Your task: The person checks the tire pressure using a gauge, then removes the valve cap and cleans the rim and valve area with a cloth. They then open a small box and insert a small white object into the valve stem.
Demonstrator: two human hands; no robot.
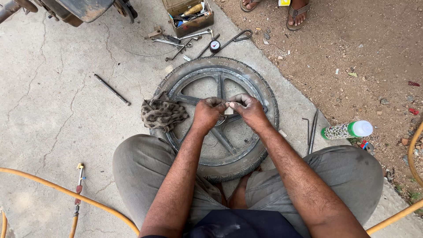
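While the wheel (pixel 220 117) lies flat on the concrete floor (pixel 57 110) between the seated person's knees, both hands meet over its hub. The left hand (pixel 208 111) and right hand (pixel 247 108) are curled nearly closed, fingertips pinched together on a small pale piece (pixel 228 110); what it is cannot be told. Judging by how things lie, the tyre sits on its spoked rim and the work at the centre is under way, not finished. Both forearms reach straight forward from the lap, wrists bent slightly inward. A spotted rag (pixel 162 113) lies draped on the wheel's left edge. Beyond the wheel lie loose spanners (pixel 174 42), a pressure gauge (pixel 215 45) and an open toolbox (pixel 187 16). Right of the wheel lies a bottle (pixel 348 130); a yellow hose (pixel 66 191) runs to its left.
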